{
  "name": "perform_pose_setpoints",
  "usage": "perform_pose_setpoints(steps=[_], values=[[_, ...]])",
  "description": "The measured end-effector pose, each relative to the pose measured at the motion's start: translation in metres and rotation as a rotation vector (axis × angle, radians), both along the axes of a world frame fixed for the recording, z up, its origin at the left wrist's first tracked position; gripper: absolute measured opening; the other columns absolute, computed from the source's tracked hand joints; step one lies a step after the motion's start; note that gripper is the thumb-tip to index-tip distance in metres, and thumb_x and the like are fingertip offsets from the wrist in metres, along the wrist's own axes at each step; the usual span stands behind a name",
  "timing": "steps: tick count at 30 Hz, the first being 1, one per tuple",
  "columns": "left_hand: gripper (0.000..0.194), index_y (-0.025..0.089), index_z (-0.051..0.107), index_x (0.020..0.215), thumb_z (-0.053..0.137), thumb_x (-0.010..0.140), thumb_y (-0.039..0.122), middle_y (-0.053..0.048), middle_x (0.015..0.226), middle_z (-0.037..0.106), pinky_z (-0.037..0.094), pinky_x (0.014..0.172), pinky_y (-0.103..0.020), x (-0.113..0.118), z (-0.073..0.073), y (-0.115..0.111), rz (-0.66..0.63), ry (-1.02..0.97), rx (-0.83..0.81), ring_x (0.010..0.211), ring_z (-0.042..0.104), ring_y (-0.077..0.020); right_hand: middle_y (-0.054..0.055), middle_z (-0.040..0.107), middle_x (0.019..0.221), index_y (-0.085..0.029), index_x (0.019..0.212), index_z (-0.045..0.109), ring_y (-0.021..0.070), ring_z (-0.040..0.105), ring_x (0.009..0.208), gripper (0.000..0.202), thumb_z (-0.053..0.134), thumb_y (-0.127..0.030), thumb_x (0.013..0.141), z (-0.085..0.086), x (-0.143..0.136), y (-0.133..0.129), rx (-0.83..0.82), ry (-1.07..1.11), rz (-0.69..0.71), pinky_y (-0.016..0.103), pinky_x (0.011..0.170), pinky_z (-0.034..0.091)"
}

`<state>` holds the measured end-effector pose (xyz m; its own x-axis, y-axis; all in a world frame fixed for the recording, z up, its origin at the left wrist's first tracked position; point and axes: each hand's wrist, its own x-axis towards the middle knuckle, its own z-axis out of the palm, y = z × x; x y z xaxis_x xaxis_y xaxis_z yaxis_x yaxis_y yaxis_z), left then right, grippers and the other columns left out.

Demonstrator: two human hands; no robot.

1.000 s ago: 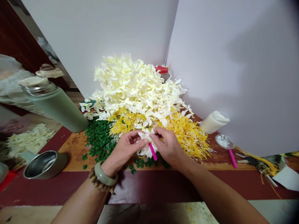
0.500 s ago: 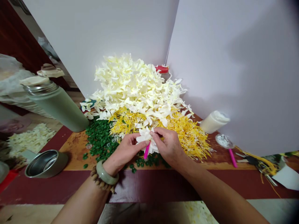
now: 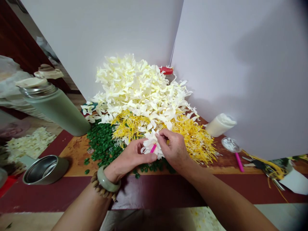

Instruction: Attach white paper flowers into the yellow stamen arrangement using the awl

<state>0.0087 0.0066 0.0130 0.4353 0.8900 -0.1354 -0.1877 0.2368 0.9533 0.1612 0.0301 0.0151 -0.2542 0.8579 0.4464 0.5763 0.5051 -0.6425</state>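
Note:
A white artificial flower (image 3: pixel 150 139) is held between both hands above the front of the pile. My left hand (image 3: pixel 134 154), with a bangle and a beaded bracelet at its wrist, is closed on the flower's left and lower side, its thumb stretched across the front. My right hand (image 3: pixel 173 147) pinches petals at the upper right. From the flower's middle a bright pink stick (image 3: pixel 153 148) points out toward me. Just behind lie yellow stamens (image 3: pixel 197 138) and a big heap of loose white petals (image 3: pixel 139 83). Small green plastic pieces (image 3: pixel 102 139) lie to the left.
A green thermos (image 3: pixel 60 109) and a metal cup (image 3: pixel 45 170) stand left on the table (image 3: pixel 79 189). At right are a cream bottle (image 3: pixel 220 125), a small dish of white paste (image 3: pixel 231 144) with a pink handle, and scissors-like tools (image 3: pixel 267 170). White boards (image 3: pixel 134 29) rise behind.
The pink stick now shows shorter and more slanted in the flower. My left thumb has moved lower, below the stick. My right hand stays at the petals.

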Motion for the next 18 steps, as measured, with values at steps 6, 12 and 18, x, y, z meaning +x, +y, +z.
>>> perform_pose_setpoints(steps=[6, 12, 18], values=[[0.046, 0.016, 0.060, 0.095, 0.076, 0.053, 0.022, -0.003, 0.084, 0.062, 0.043, 0.071, -0.026, -0.0011, -0.0009, -0.0009, -0.052, 0.005, -0.013, 0.076, 0.056, -0.0148, -0.004, 0.042, 0.054, -0.018, 0.061, 0.046, 0.0099, 0.040, 0.052, 0.021, 0.044, -0.021, 0.082, -0.0007, 0.0018, 0.0023, -0.024, 0.019, -0.019, 0.022, 0.053, 0.030], [0.040, 0.015, 0.061, 0.090, 0.074, 0.056, 0.031, -0.002, 0.079, 0.062, 0.042, 0.067, -0.024, -0.0023, -0.0043, 0.0010, -0.042, 0.024, 0.002, 0.069, 0.053, -0.0131, -0.004, 0.042, 0.055, -0.018, 0.061, 0.047, 0.0099, 0.041, 0.053, 0.022, 0.043, -0.021, 0.082, -0.0008, 0.0014, 0.0010, -0.007, 0.030, 0.000, 0.022, 0.053, 0.030], [0.034, 0.015, 0.061, 0.086, 0.074, 0.057, 0.025, 0.000, 0.074, 0.062, 0.041, 0.065, -0.023, -0.0021, -0.0066, 0.0025, 0.001, 0.026, -0.011, 0.068, 0.052, -0.0120, -0.003, 0.043, 0.055, -0.018, 0.061, 0.047, 0.0102, 0.041, 0.053, 0.023, 0.042, -0.021, 0.083, -0.0002, 0.0005, 0.0002, -0.005, 0.012, 0.005, 0.023, 0.053, 0.031]])
